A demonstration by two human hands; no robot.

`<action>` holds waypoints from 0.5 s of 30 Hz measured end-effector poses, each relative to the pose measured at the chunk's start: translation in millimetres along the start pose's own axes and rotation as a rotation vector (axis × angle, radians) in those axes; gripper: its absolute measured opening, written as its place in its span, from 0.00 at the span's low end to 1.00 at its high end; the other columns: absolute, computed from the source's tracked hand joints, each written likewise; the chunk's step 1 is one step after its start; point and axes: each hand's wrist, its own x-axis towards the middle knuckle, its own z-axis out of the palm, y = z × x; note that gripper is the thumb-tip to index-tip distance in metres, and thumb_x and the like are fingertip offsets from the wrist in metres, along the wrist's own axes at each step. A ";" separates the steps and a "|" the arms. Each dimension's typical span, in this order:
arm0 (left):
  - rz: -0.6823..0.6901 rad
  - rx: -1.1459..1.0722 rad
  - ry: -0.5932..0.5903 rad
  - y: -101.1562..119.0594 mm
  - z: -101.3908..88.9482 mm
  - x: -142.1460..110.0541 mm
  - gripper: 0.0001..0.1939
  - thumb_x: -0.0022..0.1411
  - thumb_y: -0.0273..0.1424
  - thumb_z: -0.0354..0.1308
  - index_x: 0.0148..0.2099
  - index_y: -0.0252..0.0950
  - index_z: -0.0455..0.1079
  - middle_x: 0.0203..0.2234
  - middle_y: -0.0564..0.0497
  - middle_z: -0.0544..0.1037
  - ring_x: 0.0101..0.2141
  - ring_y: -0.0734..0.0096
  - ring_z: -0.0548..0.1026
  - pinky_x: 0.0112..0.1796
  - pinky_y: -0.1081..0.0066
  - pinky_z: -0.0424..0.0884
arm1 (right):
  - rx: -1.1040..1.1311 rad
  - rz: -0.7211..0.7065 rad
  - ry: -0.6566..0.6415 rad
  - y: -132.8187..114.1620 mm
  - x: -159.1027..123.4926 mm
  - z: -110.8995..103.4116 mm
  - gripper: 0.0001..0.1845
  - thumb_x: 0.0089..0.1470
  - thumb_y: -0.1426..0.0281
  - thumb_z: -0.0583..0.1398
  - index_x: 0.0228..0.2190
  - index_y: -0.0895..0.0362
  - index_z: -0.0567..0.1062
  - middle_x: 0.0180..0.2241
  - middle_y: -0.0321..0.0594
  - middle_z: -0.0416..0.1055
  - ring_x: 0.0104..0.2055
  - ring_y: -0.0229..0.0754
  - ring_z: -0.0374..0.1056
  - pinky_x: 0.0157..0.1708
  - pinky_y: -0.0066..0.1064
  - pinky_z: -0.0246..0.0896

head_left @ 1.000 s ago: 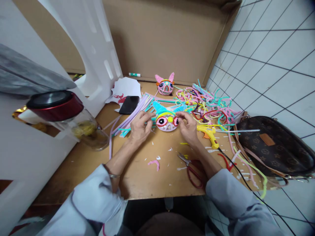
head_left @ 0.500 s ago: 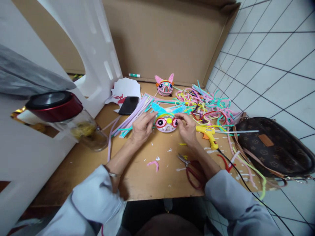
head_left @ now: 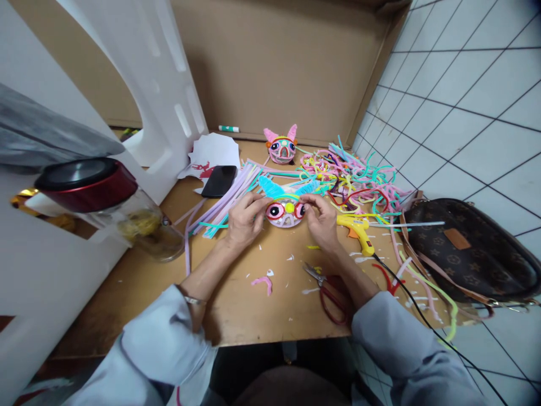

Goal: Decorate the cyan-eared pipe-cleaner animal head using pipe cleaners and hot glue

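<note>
Between my hands is a pipe-cleaner animal head (head_left: 285, 218) with blue ears, red-rimmed eyes and a yellow nose. My left hand (head_left: 247, 219) is closed at its left edge, thumb and fingertips pinched by the ear and eye. On the other side my right hand (head_left: 320, 219) pinches the right edge beside the other eye. Red-handled scissors (head_left: 332, 296) lie partly under my right forearm. To the right of that hand rests a yellow glue gun (head_left: 358, 232) with a clear glue stick in it.
Behind stands a similar head with pink ears (head_left: 282, 148). Bundled pipe cleaners (head_left: 230, 197) and a tangled heap (head_left: 359, 180) lie around. A phone (head_left: 218, 181) and a glass bottle (head_left: 147, 225) are left; a brown bag (head_left: 473, 248) is right. A black cord (head_left: 422, 313) crosses the front-right edge.
The view has shifted very slightly. Both hands stay at the sides of the blue-eared head, with only slight finger movement.
</note>
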 end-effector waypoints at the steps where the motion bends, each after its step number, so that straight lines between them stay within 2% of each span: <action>1: -0.004 -0.003 -0.003 0.0 0.6 -0.3 0.13 0.69 0.25 0.52 0.47 0.38 0.78 0.36 0.47 0.78 0.37 0.68 0.76 0.39 0.68 0.74 | -0.003 0.000 0.003 -0.7 -0.1 0.0 0.10 0.56 0.71 0.56 0.36 0.53 0.77 0.36 0.41 0.80 0.40 0.44 0.76 0.44 0.38 0.74; 9: 0.017 -0.031 -0.003 1.5 0.3 -1.8 0.15 0.68 0.23 0.50 0.46 0.37 0.78 0.35 0.47 0.76 0.36 0.69 0.75 0.38 0.69 0.72 | -0.011 -0.016 0.019 -3.1 -0.6 0.4 0.11 0.56 0.71 0.55 0.35 0.53 0.78 0.35 0.40 0.81 0.39 0.44 0.77 0.43 0.38 0.74; 15: 0.048 -0.018 0.028 1.3 1.4 -2.2 0.13 0.67 0.23 0.52 0.46 0.36 0.78 0.34 0.47 0.76 0.36 0.68 0.77 0.38 0.69 0.73 | -0.013 -0.021 0.022 -3.8 -1.0 0.0 0.11 0.55 0.71 0.56 0.35 0.53 0.78 0.35 0.40 0.81 0.39 0.44 0.77 0.42 0.37 0.74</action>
